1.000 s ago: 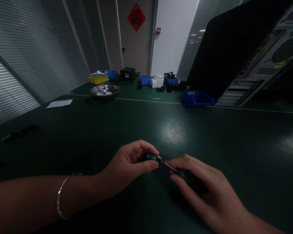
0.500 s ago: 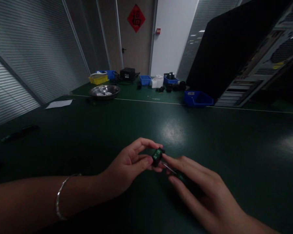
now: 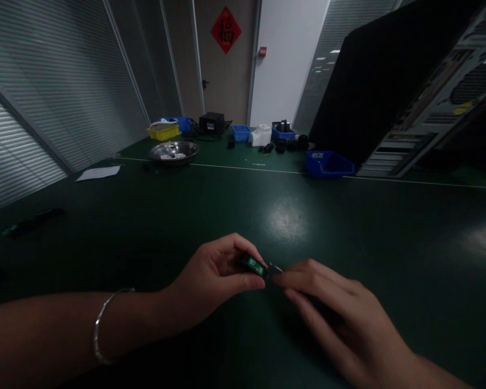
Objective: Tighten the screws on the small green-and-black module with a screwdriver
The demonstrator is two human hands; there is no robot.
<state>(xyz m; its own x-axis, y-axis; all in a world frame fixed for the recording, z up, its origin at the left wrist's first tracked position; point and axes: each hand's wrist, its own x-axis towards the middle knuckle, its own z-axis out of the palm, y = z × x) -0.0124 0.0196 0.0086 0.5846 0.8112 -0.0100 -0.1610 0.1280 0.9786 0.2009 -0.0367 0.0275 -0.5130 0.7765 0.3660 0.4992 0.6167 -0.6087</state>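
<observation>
My left hand (image 3: 218, 273), a silver bangle on its wrist, pinches a small black part with a green circuit board (image 3: 256, 265) between thumb and fingers. The board's green face with pale marks is turned up toward me. My right hand (image 3: 336, 308) is closed on a thin tool with a metal shaft (image 3: 276, 267), likely a screwdriver. Its grip is hidden under the fingers. The shaft's end lies close to the right end of the black part; whether they touch I cannot tell. Both hands are just above the dark green table (image 3: 166, 210).
A dark item with a green end (image 3: 34, 220) lies at left, near a white paper (image 3: 99, 173). Farther back are a metal bowl (image 3: 174, 153), a yellow bin (image 3: 163, 132), a black box (image 3: 211, 123) and a blue bin (image 3: 329, 165). A computer case (image 3: 389, 97) stands at right.
The black part has been turned in my left hand, so its long side now slopes down to the right. My right fingertips have shifted and the tool's shaft points differently.
</observation>
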